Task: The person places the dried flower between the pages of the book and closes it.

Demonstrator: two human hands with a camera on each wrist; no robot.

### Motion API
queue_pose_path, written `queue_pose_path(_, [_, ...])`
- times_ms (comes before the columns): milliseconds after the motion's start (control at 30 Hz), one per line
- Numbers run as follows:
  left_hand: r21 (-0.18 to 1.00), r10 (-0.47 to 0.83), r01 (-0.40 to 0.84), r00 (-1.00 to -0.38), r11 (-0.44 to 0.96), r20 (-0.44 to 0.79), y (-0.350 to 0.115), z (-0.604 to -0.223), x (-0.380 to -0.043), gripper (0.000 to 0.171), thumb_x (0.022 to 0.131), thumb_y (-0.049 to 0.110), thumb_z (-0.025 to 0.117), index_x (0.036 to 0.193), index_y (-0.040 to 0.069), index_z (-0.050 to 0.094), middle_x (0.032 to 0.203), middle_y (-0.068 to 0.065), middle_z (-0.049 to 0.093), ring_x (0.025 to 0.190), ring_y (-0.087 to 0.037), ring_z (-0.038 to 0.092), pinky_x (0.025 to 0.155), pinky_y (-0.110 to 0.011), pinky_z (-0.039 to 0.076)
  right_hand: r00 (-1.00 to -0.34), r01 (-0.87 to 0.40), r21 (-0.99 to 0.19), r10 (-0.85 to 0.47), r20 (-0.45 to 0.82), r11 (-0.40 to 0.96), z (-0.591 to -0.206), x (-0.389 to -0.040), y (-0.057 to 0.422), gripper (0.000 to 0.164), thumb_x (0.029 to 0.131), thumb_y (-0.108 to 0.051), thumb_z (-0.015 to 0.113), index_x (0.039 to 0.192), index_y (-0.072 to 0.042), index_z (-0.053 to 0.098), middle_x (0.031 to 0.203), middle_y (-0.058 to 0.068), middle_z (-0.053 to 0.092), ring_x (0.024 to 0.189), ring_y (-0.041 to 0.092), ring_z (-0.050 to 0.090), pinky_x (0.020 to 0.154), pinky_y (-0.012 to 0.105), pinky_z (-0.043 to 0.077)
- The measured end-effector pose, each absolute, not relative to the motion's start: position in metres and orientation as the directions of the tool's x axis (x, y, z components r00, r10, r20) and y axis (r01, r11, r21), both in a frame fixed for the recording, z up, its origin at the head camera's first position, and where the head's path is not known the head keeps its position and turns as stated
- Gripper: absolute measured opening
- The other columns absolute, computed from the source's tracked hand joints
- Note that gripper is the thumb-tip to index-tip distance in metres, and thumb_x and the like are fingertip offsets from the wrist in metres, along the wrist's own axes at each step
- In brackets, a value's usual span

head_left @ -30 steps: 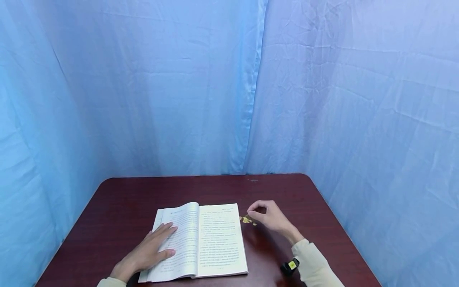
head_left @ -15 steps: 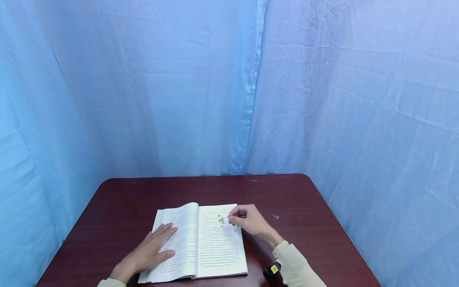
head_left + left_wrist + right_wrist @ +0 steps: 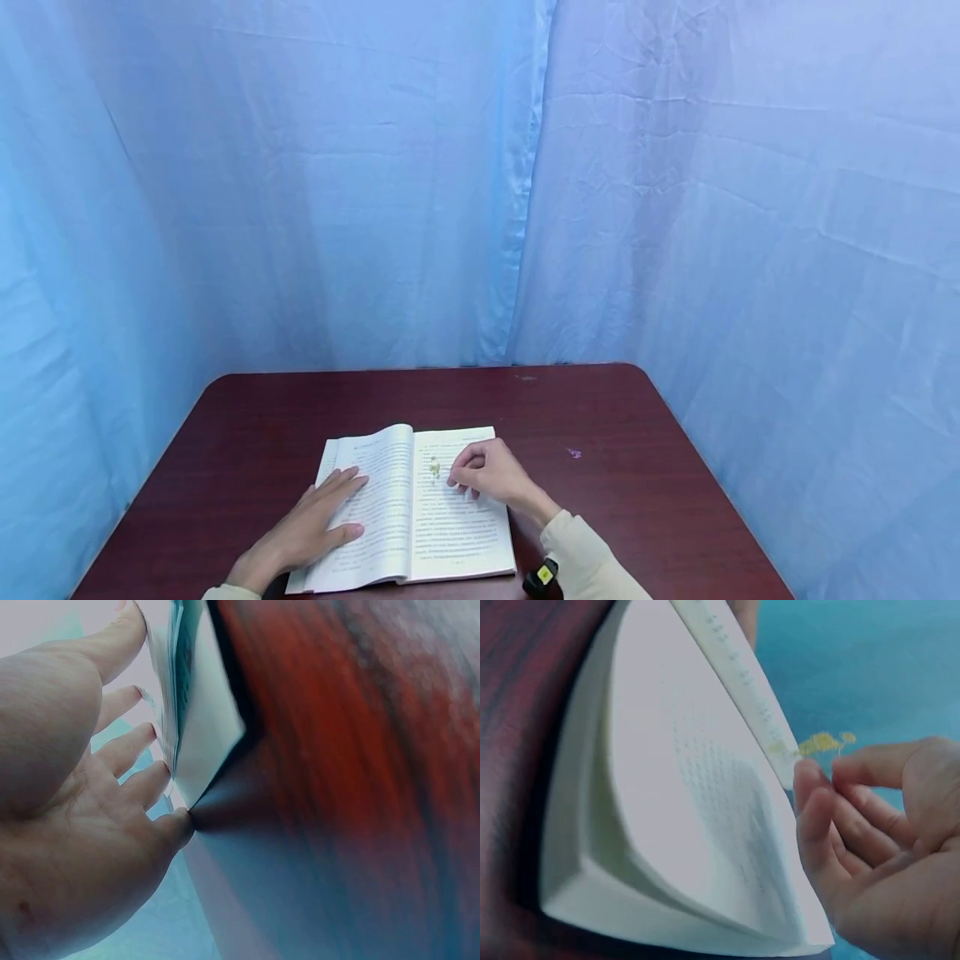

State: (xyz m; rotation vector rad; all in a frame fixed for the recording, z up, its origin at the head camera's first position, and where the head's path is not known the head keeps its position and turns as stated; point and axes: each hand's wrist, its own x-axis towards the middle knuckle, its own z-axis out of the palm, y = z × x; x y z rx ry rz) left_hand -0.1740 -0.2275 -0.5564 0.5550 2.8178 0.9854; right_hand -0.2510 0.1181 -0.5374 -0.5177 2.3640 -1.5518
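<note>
An open book lies on the table, its printed pages facing up. My left hand rests on the left page with fingers spread; in the left wrist view the fingertips touch the page edges. Over the right page, my right hand pinches a small yellow dried flower sprig between thumb and forefinger. Its yellow blossoms stick out past the fingertips in the right wrist view. The stem is mostly hidden by the fingers. Whether the blossoms touch the paper, I cannot tell.
A small purple flower lies on the dark red-brown table, right of the book. Blue curtains hang behind the table and at both sides. A black band with a yellow patch sits at the right wrist.
My right hand has carried the yellow flower sprig leftward from beside the book to over the right page. The purple flower has come into sight. My left hand has stayed in place.
</note>
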Motion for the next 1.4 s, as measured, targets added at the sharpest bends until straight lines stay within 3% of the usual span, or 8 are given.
queue_pose_path(200, [0.62, 0.376, 0.32, -0.926, 0.716, 0.043, -0.229, -0.558, -0.174, 0.074, 0.1, 0.035, 0.084, 0.16, 0.0, 0.059, 0.172, -0.033, 0.049, 0.163, -0.064, 0.038, 0.124, -0.091, 0.027, -0.933, -0.297, -0.772, -0.342, 0.111, 0.561, -0.541, -0.247, 0.113, 0.013, 0.098, -0.009, 0.081, 0.087, -0.015, 0.082, 0.078, -0.003, 0.081, 0.067, 0.004, 0.07, 0.065, 0.022, 0.056])
queue_pose_path(367, [0.611, 0.377, 0.325, -0.925, 0.722, 0.046, -0.229, -0.559, -0.173, 0.074, 0.1, 0.035, 0.084, 0.161, 0.0, 0.059, 0.172, -0.032, 0.05, 0.163, -0.063, 0.038, 0.124, -0.09, 0.028, -0.922, -0.376, -0.654, -0.334, 0.195, 0.656, -0.544, -0.247, 0.114, 0.014, 0.096, -0.006, 0.08, 0.086, -0.016, 0.081, 0.077, -0.005, 0.078, 0.066, -0.001, 0.065, 0.067, 0.022, 0.057])
queue_pose_path(700, [0.616, 0.355, 0.279, -0.935, 0.737, -0.002, -0.226, -0.556, -0.176, 0.076, 0.099, 0.035, 0.086, 0.161, 0.002, 0.058, 0.174, -0.031, 0.048, 0.165, -0.06, 0.037, 0.128, -0.089, 0.026, -0.927, -0.368, -0.623, -0.324, 0.19, 0.69, -0.546, -0.245, 0.109, 0.014, 0.096, -0.009, 0.08, 0.083, -0.013, 0.081, 0.072, -0.006, 0.076, 0.061, -0.003, 0.058, 0.063, 0.019, 0.052])
queue_pose_path(1033, [0.617, 0.358, 0.282, -0.934, 0.735, 0.002, -0.226, -0.554, -0.176, 0.076, 0.099, 0.034, 0.086, 0.162, 0.001, 0.058, 0.173, -0.032, 0.048, 0.165, -0.061, 0.036, 0.128, -0.089, 0.026, -0.877, -0.455, -0.577, -0.455, 0.157, 0.678, -0.538, -0.251, 0.12, 0.018, 0.104, -0.019, 0.078, 0.086, -0.017, 0.08, 0.071, -0.009, 0.07, 0.058, 0.001, 0.053, 0.065, 0.021, 0.047])
queue_pose_path(1133, [0.622, 0.354, 0.271, -0.935, 0.735, -0.009, -0.225, -0.555, -0.176, 0.077, 0.099, 0.035, 0.086, 0.162, 0.002, 0.057, 0.174, -0.032, 0.047, 0.166, -0.061, 0.035, 0.128, -0.089, 0.025, -0.852, -0.52, -0.49, -0.46, 0.248, 0.699, -0.541, -0.258, 0.127, 0.009, 0.102, -0.013, 0.079, 0.094, -0.013, 0.081, 0.083, -0.003, 0.076, 0.072, 0.007, 0.063, 0.069, 0.026, 0.054])
queue_pose_path(1200, [0.627, 0.351, 0.263, -0.936, 0.734, -0.017, -0.225, -0.555, -0.176, 0.077, 0.099, 0.035, 0.086, 0.163, 0.002, 0.057, 0.174, -0.032, 0.047, 0.166, -0.061, 0.035, 0.128, -0.089, 0.024, -0.83, -0.557, -0.406, -0.471, 0.299, 0.725, -0.545, -0.263, 0.132, 0.004, 0.102, -0.013, 0.081, 0.102, -0.01, 0.082, 0.098, 0.002, 0.078, 0.089, 0.015, 0.069, 0.081, 0.034, 0.06])
queue_pose_path(1333, [0.628, 0.349, 0.26, -0.937, 0.733, -0.02, -0.224, -0.555, -0.176, 0.078, 0.098, 0.034, 0.086, 0.163, 0.002, 0.057, 0.174, -0.032, 0.047, 0.166, -0.062, 0.035, 0.128, -0.089, 0.024, -0.815, -0.569, -0.266, -0.49, 0.31, 0.778, -0.553, -0.272, 0.143, 0.024, 0.104, -0.022, 0.083, 0.123, -0.008, 0.08, 0.131, 0.01, 0.076, 0.125, 0.034, 0.067, 0.106, 0.054, 0.058])
queue_pose_path(1400, [0.628, 0.352, 0.265, -0.936, 0.732, -0.015, -0.224, -0.555, -0.176, 0.078, 0.098, 0.034, 0.086, 0.163, 0.002, 0.057, 0.174, -0.032, 0.047, 0.166, -0.062, 0.035, 0.128, -0.089, 0.024, -0.82, -0.562, -0.241, -0.495, 0.286, 0.792, -0.557, -0.276, 0.148, 0.034, 0.105, -0.026, 0.083, 0.133, -0.007, 0.077, 0.144, 0.013, 0.072, 0.136, 0.039, 0.064, 0.112, 0.06, 0.055])
